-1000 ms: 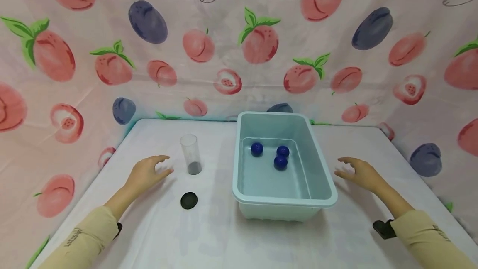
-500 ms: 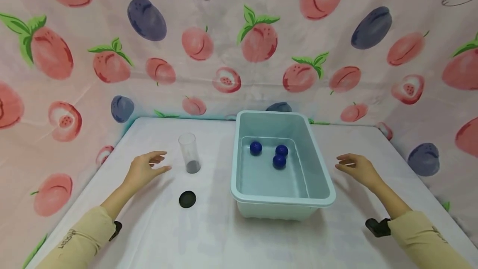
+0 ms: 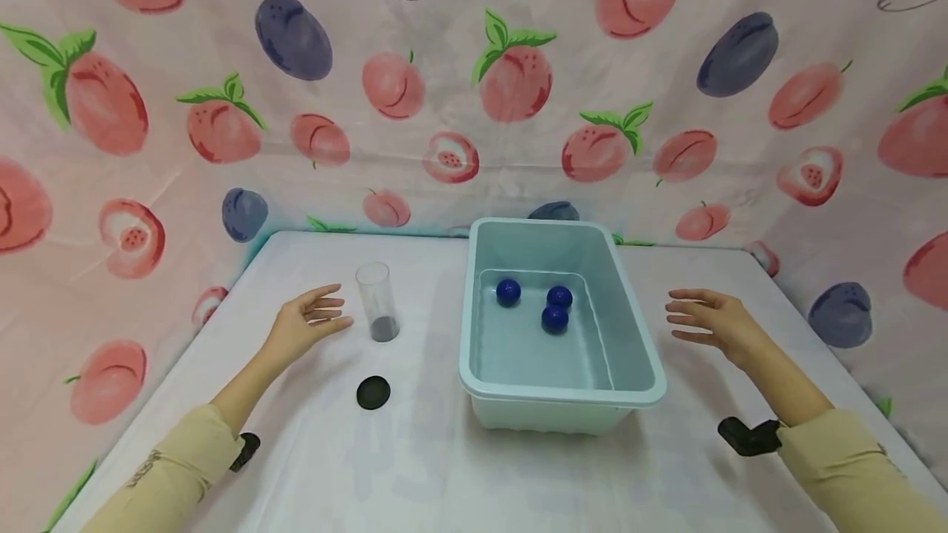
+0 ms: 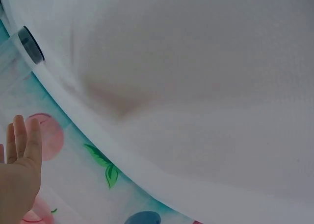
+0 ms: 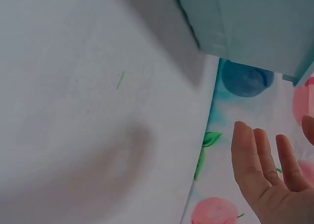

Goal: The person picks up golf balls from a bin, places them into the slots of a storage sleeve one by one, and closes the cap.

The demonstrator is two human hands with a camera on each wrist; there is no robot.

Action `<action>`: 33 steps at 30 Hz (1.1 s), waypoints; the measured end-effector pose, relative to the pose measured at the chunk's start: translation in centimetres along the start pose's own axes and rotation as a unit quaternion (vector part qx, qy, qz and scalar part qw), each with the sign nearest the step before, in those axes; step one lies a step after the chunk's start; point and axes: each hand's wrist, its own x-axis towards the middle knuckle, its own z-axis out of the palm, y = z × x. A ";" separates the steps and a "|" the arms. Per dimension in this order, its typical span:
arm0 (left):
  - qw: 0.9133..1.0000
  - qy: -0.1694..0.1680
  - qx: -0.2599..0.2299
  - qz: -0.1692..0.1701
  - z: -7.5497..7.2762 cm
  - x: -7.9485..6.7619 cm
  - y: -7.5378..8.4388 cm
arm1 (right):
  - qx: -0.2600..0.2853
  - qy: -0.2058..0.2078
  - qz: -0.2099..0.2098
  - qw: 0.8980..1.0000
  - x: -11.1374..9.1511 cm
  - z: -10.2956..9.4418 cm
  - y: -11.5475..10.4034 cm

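Head view shows 2 bare hands raised over a white-covered table, each apart from the things near it. The left hand has its fingers stretched out and slightly parted, tips toward a clear cylinder just beside them; the left wrist view shows those fingers nearly straight, with narrow gaps. The right hand has its fingers extended and spread, tips toward the right side of a pale blue-green plastic bin and apart from it; the right wrist view shows 3 fingers almost straight, with the thumb partly cut off at the picture's edge.

The cylinder is transparent and tall, with a dark grey bottom. It stands upright on the table between the left hand and the bin, long axis vertical, uncovered mouth facing up. On the person's side of it a round black disc lies flat.

The bin is rectangular with rounded corners and a thick rim. It sits right of the cylinder, opening upward, its long axis running away from the person. On its floor are 3 glossy dark blue balls: 1 on the left and 2 on the right, a farther ball and a nearer ball that overlap in view; whether those 2 touch cannot be told. Peach-printed fabric hangs behind.
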 end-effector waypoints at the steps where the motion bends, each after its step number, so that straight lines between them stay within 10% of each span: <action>1: 1.000 -0.002 -0.009 -0.006 0.1 0.1 0.2 | 0.018 -0.005 0.005 1.000 0.0 0.0 -0.2; 16: 0.995 0.004 -0.076 -0.063 2.3 1.0 2.5 | 0.196 -0.071 0.025 0.978 0.1 -0.5 -3.6; 33: 0.986 0.005 -0.119 -0.120 4.3 2.4 3.5 | 0.148 -0.094 0.013 0.984 0.2 0.2 -8.0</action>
